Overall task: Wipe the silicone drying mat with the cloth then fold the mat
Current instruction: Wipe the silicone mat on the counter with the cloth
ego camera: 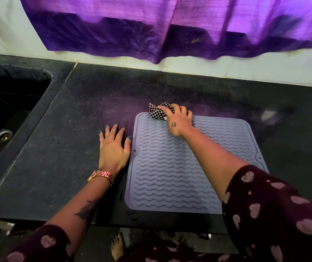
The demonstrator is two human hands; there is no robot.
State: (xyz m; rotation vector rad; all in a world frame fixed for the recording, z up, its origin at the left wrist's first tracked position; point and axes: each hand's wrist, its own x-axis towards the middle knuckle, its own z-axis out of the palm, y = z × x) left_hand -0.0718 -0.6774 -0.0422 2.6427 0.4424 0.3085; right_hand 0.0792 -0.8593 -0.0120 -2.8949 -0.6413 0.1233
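The mat [179, 167] is lying flat on the counter [66, 148], reaching toward its front edge, with the sink [9, 110] sitting at the counter's left end. The right hand [178, 120] is pressing the cloth [160, 110] onto the mat's far left corner, while the left hand [113, 148] is resting on the counter just beside the mat's left edge.

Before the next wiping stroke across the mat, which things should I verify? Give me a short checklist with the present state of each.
1. Cloth in the grip: the right hand is closed on the checkered cloth. Ok.
2. Cloth on the mat: it sits at the far edge of the silicone mat, partly over the countertop. Ok as a start point.
3. Mat flat: it lies unfolded, no corner lifted. Ok.
4. Mat held steady: the left hand lies flat on the countertop beside the left edge, not on the mat. Not ok if the mat slides.
5. Mat surface free of objects: only the right arm crosses it. Ok.
6. Mat clean or wet: cannot tell.
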